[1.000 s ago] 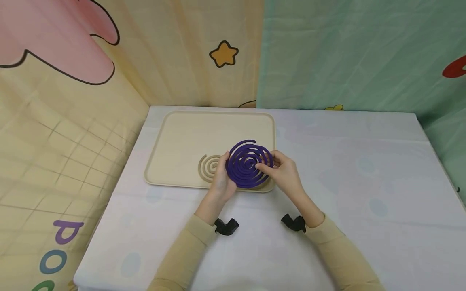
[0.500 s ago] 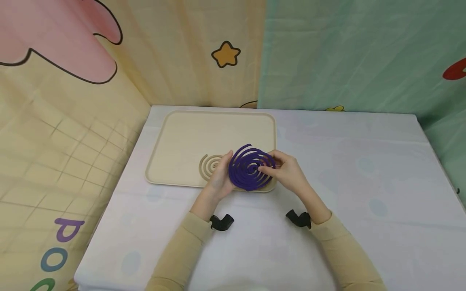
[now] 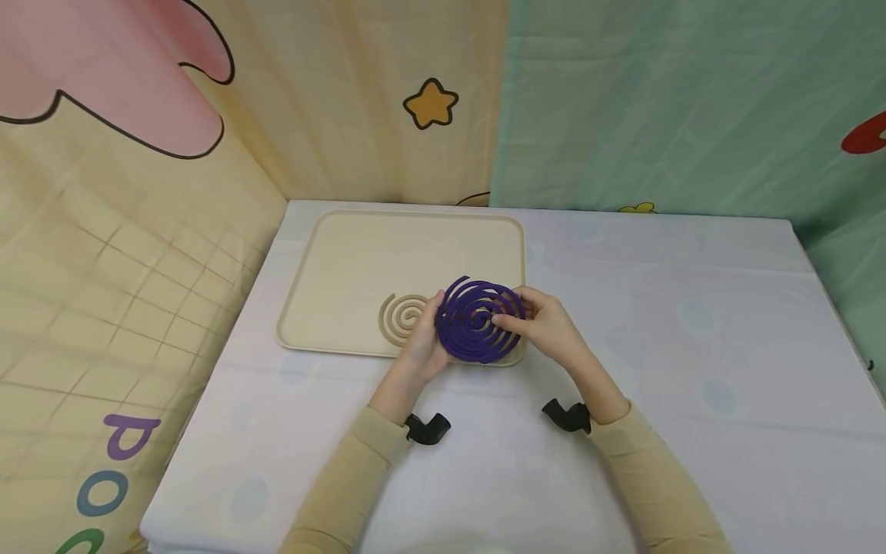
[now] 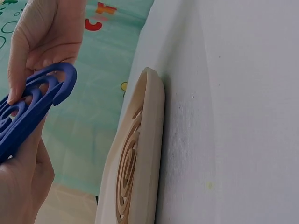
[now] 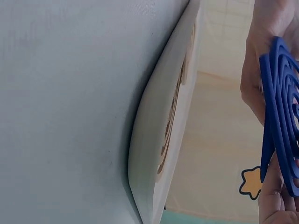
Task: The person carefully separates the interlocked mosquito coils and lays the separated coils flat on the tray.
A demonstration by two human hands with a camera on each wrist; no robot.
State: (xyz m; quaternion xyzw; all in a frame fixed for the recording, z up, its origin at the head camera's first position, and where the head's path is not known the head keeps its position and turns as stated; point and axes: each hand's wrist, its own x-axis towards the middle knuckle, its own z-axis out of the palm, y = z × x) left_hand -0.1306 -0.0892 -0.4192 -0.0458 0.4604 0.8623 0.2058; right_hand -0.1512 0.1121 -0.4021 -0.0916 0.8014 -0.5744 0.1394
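Above the front right part of a beige tray (image 3: 388, 254) I hold a purple-blue mosquito coil (image 3: 477, 338), tilted, with its rings apart in places. One free end sticks up at its top left. My left hand (image 3: 420, 350) grips its left edge, with fingers behind it in the left wrist view. My right hand (image 3: 550, 327) pinches it near the centre, thumb in front, the other fingers partly hidden behind. In the right wrist view the blue coil (image 5: 280, 112) shows strands splayed apart at the edge. A beige mosquito coil (image 3: 391, 319) lies flat on the tray, partly covered by my left hand.
The tray sits on a white-clothed table (image 3: 678, 331), near its back left. Black wrist mounts (image 3: 428, 429) hang at both sleeves. A printed yellow curtain (image 3: 332, 100) and a green curtain (image 3: 657, 100) stand behind the table. In the right wrist view, beige coils (image 5: 170, 126) lie inside the tray rim.
Both hands have shifted slightly right with the purple-blue coil. Its free end has swung left and the rings have turned a little. The beige coil has stayed on the tray.
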